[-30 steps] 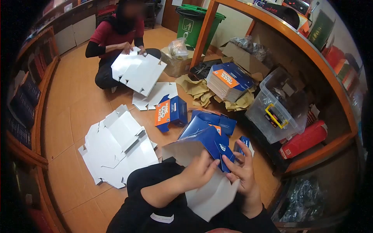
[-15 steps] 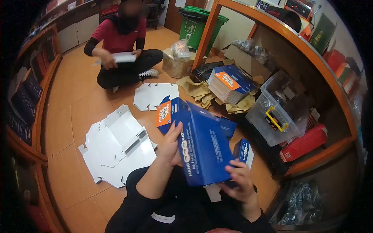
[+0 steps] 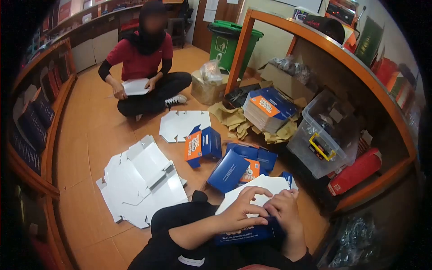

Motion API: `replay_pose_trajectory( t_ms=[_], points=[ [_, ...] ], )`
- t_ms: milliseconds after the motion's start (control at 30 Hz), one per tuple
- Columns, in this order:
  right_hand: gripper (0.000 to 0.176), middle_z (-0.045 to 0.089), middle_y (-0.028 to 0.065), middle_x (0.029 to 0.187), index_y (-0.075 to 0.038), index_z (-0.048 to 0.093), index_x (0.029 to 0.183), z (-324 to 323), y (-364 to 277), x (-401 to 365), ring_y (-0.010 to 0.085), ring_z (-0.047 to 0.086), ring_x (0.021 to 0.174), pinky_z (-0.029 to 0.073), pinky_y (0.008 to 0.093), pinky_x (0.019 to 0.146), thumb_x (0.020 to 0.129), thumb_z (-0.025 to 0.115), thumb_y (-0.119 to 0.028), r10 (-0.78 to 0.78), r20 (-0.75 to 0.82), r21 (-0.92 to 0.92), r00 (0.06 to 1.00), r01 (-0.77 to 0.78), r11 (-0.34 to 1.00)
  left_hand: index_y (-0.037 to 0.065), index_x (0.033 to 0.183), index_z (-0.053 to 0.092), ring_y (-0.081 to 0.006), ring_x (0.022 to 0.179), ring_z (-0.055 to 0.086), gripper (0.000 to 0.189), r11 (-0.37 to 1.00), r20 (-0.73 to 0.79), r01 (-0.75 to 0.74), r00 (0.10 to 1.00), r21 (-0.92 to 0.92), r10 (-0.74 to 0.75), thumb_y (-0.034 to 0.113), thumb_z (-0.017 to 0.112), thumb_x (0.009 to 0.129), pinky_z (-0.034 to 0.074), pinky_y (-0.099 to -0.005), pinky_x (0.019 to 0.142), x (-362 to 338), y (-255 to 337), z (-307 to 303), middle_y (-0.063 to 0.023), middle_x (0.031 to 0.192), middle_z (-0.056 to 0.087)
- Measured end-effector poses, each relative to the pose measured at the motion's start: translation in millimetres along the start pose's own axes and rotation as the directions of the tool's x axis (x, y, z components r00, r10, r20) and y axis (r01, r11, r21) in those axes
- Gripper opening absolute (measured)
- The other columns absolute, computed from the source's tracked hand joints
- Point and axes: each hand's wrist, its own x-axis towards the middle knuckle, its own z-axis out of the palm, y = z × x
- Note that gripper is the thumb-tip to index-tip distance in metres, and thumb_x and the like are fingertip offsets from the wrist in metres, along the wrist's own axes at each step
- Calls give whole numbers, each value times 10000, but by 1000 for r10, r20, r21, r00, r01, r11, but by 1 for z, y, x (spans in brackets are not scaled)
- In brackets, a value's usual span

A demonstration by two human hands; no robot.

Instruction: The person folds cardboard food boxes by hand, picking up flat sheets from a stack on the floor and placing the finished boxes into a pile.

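Note:
A partly folded blue box rests at my lap, its white inner flap pointing forward. My left hand lies over the box with its fingers curved on the cardboard edge. Close beside it, my right hand is closed on the box's right side; its lower part is smeared by motion. Just ahead on the floor stand a blue box, an orange-and-blue box and more blue boxes.
White flat cardboard sheets lie at the left, another sheet farther ahead. A person sits cross-legged beyond, holding a white sheet. Stacked boxes, a clear bin and an orange-framed shelf stand right.
The blue box has come down to my lap and turned, now showing its white inside. Both hands moved closer together over it. My view shifted slightly, and the other person's hands lowered.

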Motion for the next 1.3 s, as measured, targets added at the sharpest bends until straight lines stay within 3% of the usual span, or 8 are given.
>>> replay_pose_trajectory(
  t_ms=[133,233,367,500,733,933,1200,1300],
  points=[
    [58,538,-31,594,-183,656,709,-12,-13,1,173,480,673,265,377,741,701,678,-236,-33,-133,14,991,35,999,92,1349,161,-174,1122,467,726,791,56,396,906,-467,-421,111,656,818,482,-264,728,1,-15,26,-128,1357,306],
    [97,538,5,661,-117,640,759,-15,-17,1,190,471,674,313,362,727,716,667,-200,-92,-165,17,982,96,995,62,1380,171,-100,992,511,648,564,471,609,792,-557,-390,78,569,869,447,-245,815,-5,-35,30,-64,1141,485],
    [165,536,114,895,-27,601,944,-9,-8,-6,173,494,745,412,294,702,844,551,-148,183,-554,420,812,83,904,16,1315,326,-101,1007,512,466,564,341,551,831,-615,-440,57,517,892,423,-249,856,-4,-44,31,-62,1099,535],
    [305,532,78,887,-2,568,1081,-24,9,-15,152,497,798,399,262,719,879,533,-228,413,-76,696,908,-248,674,14,1151,517,-84,918,564,275,759,164,474,877,-446,-451,127,518,901,448,-235,799,3,-26,7,-56,1014,603],
    [361,455,20,771,-24,605,1050,-6,16,-30,93,414,686,321,225,599,760,701,-216,275,72,910,959,-176,375,23,1103,572,-101,876,591,278,839,223,445,893,-314,-390,217,535,907,457,-249,778,3,-26,-1,-67,950,639],
    [304,489,15,783,-38,663,848,-23,2,-23,86,455,658,340,198,563,612,816,-152,144,45,766,988,-127,630,33,1097,587,-176,873,624,284,876,293,438,881,-204,-372,235,511,911,460,-277,783,7,-26,3,-110,940,650],
    [232,512,29,698,-61,668,800,5,-3,-29,115,467,599,347,237,501,613,799,-100,406,-350,637,844,-104,764,18,1132,567,-148,887,595,289,825,164,504,864,-255,-477,200,458,936,447,-281,789,1,-35,12,-103,960,644],
    [221,508,30,677,-73,675,826,-10,-3,-19,127,448,574,334,253,497,636,782,-110,196,-91,533,976,-118,838,8,1119,566,-156,909,594,286,854,183,502,860,-137,-476,200,463,933,442,-289,807,-1,-34,12,-102,952,640]
  ],
)
